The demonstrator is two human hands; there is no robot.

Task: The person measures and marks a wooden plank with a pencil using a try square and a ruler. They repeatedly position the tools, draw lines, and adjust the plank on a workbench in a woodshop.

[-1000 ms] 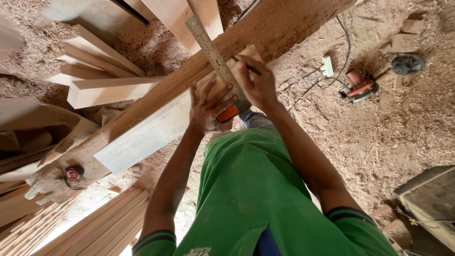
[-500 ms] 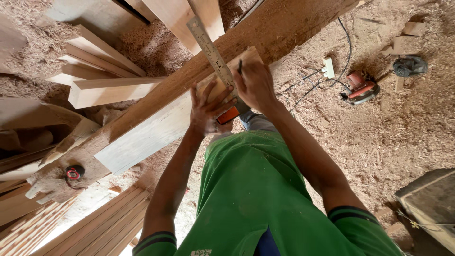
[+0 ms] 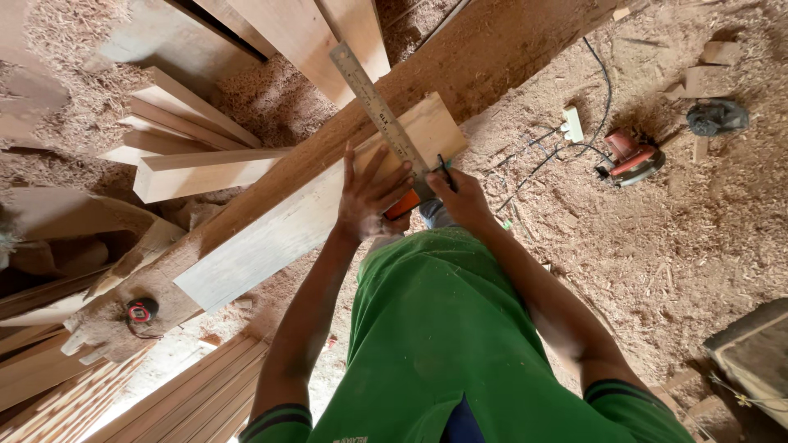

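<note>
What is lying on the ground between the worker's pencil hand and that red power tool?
In the head view, between the right hand and the red power tool lie sawdust and a dark cable trailing from the tool.

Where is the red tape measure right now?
In the head view, the red tape measure lies at lower left on the big rough beam, beyond the pale board's end, far from both hands.

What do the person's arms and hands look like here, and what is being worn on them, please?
Both arms are bare from above the elbow down. The left hand and right hand wear no gloves. The short green sleeves end in dark cuffs with thin light stripes.
</note>
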